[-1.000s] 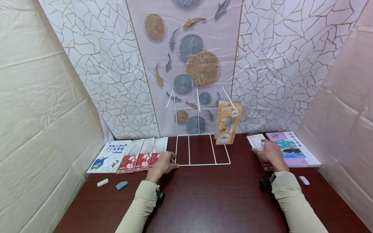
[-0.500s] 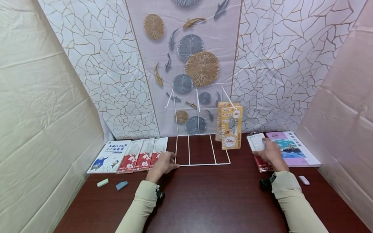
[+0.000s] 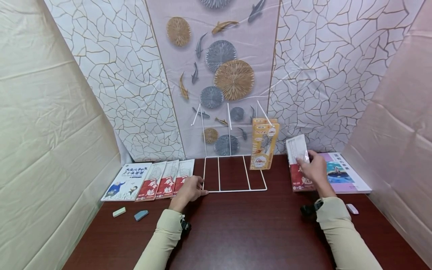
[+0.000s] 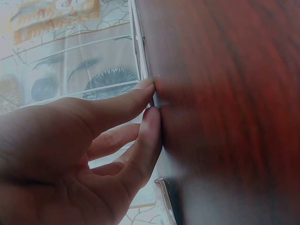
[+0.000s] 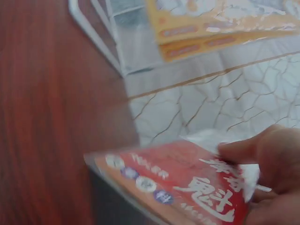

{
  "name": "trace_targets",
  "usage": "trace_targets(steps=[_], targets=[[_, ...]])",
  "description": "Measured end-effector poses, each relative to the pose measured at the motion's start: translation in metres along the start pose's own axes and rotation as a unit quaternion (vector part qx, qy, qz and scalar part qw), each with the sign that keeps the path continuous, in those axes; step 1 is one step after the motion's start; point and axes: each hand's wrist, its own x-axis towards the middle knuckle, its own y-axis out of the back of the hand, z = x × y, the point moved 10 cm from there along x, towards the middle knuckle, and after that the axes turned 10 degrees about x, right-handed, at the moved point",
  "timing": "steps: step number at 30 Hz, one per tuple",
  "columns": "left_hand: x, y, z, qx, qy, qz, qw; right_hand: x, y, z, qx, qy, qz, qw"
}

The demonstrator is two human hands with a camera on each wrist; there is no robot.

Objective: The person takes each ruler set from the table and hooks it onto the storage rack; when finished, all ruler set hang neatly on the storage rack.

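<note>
While the left hand (image 3: pixel 189 188) is pinching the rack (image 3: pixel 234 191) at its near left corner, almost no gap showing, the right hand (image 3: pixel 314 169) is gripping a red packet (image 3: pixel 295 174) closely, thumb (image 5: pixel 236 151) pressing its front. The packet is slanting upward between the rack and the book (image 3: pixel 342 174); yellow packs (image 3: pixel 263 146) are hanging nearby.

The rack (image 3: pixel 234 191) stands on the table (image 3: pixel 243 228), packets (image 3: pixel 167 179) left, a book (image 3: pixel 345 174) right.
</note>
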Motion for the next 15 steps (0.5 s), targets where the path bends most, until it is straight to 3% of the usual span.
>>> trace_targets(steps=[6, 11, 15], targets=[[-0.002, 0.002, 0.002, -0.001, -0.009, 0.005, 0.9999, -0.003, 0.019, -0.032, 0.109, 0.000, 0.071, 0.991], [-0.003, 0.003, 0.002, -0.003, -0.009, 0.008, 0.9999, -0.007, 0.034, -0.065, 0.193, 0.022, 0.112, 0.975], [-0.003, 0.002, 0.002, -0.003, -0.011, 0.009, 0.9999, -0.016, 0.050, -0.093, 0.263, 0.046, 0.132, 0.955]])
